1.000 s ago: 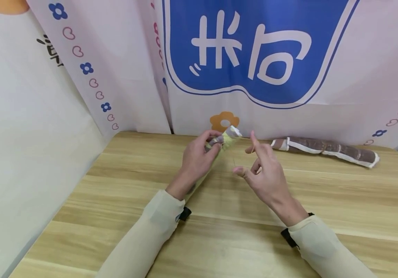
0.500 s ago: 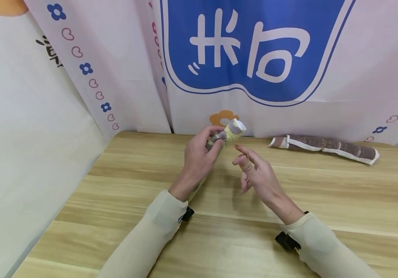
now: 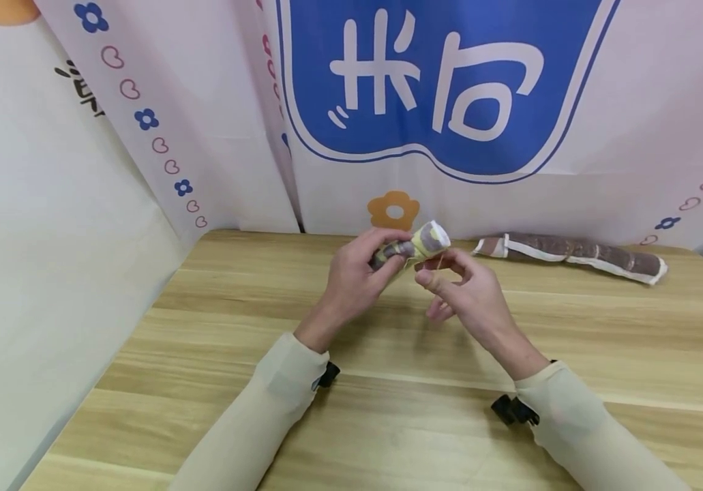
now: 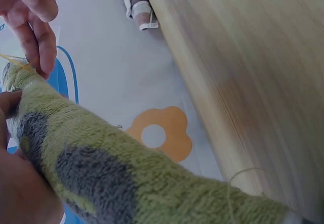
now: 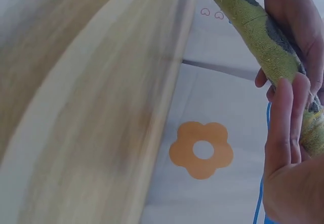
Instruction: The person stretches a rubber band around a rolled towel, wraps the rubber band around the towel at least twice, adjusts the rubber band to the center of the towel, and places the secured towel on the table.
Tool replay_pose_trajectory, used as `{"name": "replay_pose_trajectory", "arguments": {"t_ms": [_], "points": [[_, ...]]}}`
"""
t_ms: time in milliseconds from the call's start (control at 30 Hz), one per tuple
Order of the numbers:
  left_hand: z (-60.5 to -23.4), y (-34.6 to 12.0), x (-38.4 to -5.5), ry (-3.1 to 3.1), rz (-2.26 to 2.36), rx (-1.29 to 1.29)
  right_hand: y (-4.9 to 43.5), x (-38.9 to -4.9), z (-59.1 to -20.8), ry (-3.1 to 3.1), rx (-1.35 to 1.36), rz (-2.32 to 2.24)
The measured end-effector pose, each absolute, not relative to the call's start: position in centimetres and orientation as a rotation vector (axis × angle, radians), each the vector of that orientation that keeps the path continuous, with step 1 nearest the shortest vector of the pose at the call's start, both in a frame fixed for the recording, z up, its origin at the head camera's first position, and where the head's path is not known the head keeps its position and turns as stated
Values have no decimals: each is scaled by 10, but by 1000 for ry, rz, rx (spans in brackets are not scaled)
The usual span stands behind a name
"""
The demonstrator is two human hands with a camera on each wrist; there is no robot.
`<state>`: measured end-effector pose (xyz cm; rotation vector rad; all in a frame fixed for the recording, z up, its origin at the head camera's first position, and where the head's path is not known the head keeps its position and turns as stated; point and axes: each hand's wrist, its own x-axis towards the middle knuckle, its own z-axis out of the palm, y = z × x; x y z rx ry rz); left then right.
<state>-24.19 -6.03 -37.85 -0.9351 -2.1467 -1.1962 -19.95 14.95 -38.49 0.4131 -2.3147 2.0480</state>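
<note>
My left hand (image 3: 357,269) grips a rolled towel (image 3: 432,239), green-yellow with grey patches and a white end, around its upper part. Its fuzzy length slants across the left wrist view, the lower part hidden behind my forearm in the head view. Close under the white end, my right hand (image 3: 470,293) holds a thin yellowish rubber band (image 4: 13,59) between thumb and fingers. The band lies at the towel's tip in the left wrist view. In the right wrist view, two outer fingers (image 5: 281,123) of the right hand stretch out beside the towel.
A brown rolled towel (image 3: 584,256) with white edging, tied at several places, lies at the back right of the wooden table (image 3: 388,423). Behind the table's far edge hangs a printed cloth (image 3: 339,194) with an orange flower.
The right hand first spreads its fingers with the band stretched, then draws them together and comes up to the towel. The towel's white end has swung slightly right. The left hand keeps its grip.
</note>
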Motion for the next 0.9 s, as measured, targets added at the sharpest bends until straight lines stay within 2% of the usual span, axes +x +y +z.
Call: {"name": "replay_pose_trajectory", "arguments": {"t_ms": [333,900], "points": [[-378,-60,-242,-2075,-1235,-1008,147,-201,-385,-2118,483,2337],[-373,-69,-244,-2204,-1179,-1158,150,-202,-390,-1953,541,2467]]}}
